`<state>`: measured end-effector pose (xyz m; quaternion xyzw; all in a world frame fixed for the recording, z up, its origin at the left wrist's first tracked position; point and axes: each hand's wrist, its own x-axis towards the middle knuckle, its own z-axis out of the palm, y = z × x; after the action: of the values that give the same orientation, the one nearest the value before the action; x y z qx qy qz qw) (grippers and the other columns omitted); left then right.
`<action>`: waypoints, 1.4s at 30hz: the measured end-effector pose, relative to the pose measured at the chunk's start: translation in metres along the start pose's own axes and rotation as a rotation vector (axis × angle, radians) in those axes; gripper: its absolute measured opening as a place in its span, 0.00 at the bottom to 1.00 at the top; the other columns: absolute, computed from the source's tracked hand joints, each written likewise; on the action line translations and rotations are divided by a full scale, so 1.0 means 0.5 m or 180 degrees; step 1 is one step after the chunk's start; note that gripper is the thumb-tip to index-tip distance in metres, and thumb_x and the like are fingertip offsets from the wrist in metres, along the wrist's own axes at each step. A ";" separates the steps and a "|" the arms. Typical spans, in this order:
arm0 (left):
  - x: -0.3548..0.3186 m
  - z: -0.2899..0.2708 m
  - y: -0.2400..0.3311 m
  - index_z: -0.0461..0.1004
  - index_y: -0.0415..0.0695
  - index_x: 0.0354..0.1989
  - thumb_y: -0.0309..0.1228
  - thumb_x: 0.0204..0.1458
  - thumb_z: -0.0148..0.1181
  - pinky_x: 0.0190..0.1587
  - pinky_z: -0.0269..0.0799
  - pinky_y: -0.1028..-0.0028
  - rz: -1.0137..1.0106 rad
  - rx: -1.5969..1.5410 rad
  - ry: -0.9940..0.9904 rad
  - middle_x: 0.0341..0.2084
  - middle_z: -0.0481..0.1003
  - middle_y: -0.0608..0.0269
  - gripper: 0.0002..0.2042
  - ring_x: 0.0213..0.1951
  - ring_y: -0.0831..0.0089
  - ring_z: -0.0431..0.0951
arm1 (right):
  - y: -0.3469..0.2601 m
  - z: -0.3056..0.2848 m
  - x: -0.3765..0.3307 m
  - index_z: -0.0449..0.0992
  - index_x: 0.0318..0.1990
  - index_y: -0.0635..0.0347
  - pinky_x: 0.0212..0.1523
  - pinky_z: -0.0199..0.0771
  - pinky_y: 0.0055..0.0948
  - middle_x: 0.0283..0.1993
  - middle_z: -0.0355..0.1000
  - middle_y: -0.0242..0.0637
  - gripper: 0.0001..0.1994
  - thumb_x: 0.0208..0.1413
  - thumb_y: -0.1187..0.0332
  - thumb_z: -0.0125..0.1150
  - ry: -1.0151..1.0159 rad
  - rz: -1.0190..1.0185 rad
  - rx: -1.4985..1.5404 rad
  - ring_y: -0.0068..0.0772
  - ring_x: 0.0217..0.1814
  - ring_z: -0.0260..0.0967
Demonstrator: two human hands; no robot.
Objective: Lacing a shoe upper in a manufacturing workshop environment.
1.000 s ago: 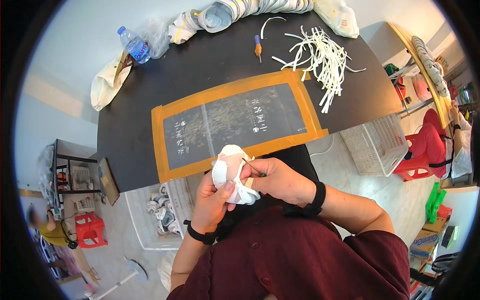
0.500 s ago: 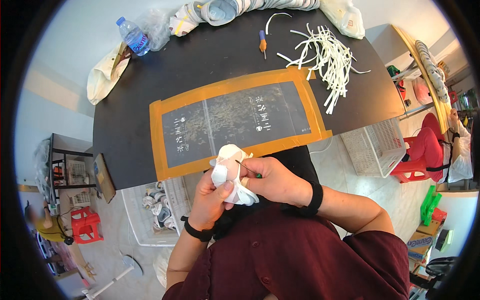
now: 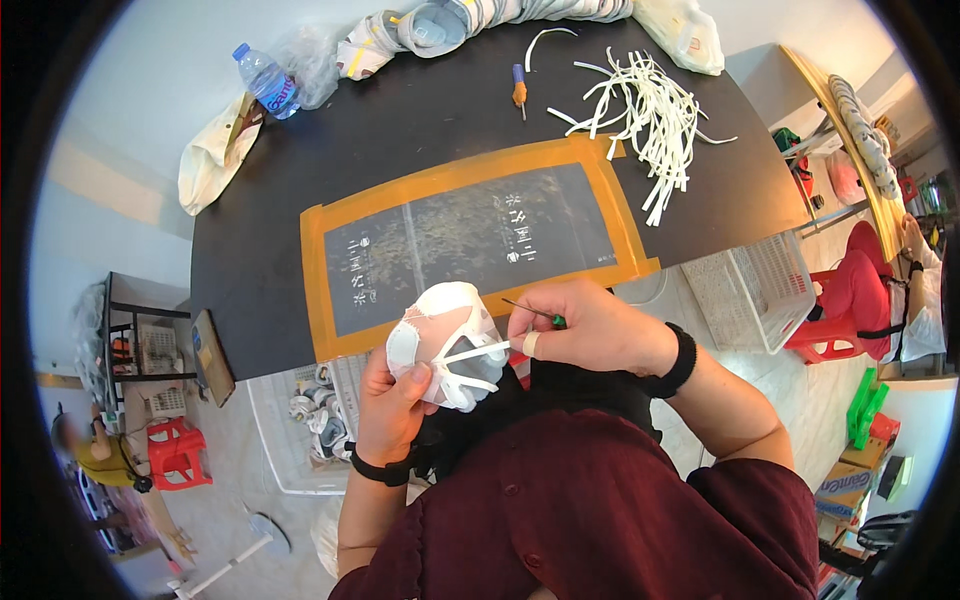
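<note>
My left hand (image 3: 394, 398) pinches the lower left edge of a small white and beige piece (image 3: 440, 325) that looks like a shoe upper with grey lining. A white flat strip (image 3: 476, 352) runs from its front, pulled taut to the right between the fingers of my right hand (image 3: 582, 325). The same hand also keeps hold of a thin awl-like tool (image 3: 556, 320) with a dark shaft and a green handle, its tip pointing left above the upper. Both hands are closed, just off the table's near edge.
A taped plastic sheet (image 3: 318, 290) covers part of the dark table (image 3: 400, 130). Farther back lie loose white strips (image 3: 665, 125), an orange-and-blue-handled tool (image 3: 519, 88), a water bottle (image 3: 268, 82) and a row of shoe uppers (image 3: 435, 28). White crates (image 3: 750, 295) stand below.
My right hand has moved right, away from the upper, drawing the white strip out straight. The awl-like tool has come off the upper, which now faces up more openly in my left hand.
</note>
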<state>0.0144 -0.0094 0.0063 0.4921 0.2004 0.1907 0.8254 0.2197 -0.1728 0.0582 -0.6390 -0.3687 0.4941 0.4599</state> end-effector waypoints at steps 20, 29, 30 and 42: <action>-0.009 0.004 0.032 0.72 0.41 0.49 0.33 0.55 0.63 0.20 0.63 0.83 0.0146 0.0156 -0.0019 0.31 0.76 0.66 0.16 0.25 0.83 0.71 | 0.004 0.008 -0.030 0.76 0.44 0.62 0.36 0.69 0.23 0.33 0.72 0.28 0.09 0.59 0.68 0.59 0.0539 -0.0674 0.0415 0.16 0.33 0.65; -0.009 0.010 0.093 0.74 0.40 0.45 0.31 0.55 0.61 0.20 0.59 0.84 -0.0418 0.1270 0.0072 0.27 0.75 0.67 0.12 0.21 0.85 0.67 | 0.022 0.057 -0.028 0.75 0.38 0.60 0.33 0.69 0.30 0.28 0.73 0.39 0.09 0.56 0.65 0.61 0.0072 -0.0957 -0.0080 0.31 0.28 0.69; -0.009 0.007 0.105 0.74 0.40 0.45 0.31 0.55 0.61 0.20 0.59 0.84 -0.0407 0.1282 0.0121 0.27 0.75 0.67 0.12 0.21 0.85 0.67 | 0.014 0.034 -0.028 0.76 0.36 0.59 0.33 0.70 0.32 0.28 0.74 0.39 0.09 0.55 0.64 0.60 0.0093 -0.1023 -0.0513 0.35 0.29 0.71; 0.024 -0.009 0.168 0.69 0.38 0.52 0.30 0.56 0.58 0.16 0.69 0.82 -0.1554 0.0785 -0.0307 0.36 0.78 0.58 0.17 0.25 0.79 0.78 | -0.005 0.042 0.055 0.75 0.44 0.60 0.35 0.71 0.26 0.36 0.73 0.29 0.13 0.60 0.60 0.61 -0.0114 -0.0719 -0.0005 0.19 0.38 0.68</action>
<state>0.0124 0.0373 0.0776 0.5344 0.2952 -0.0634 0.7894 0.2060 -0.1420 0.0508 -0.5848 -0.4470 0.4501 0.5056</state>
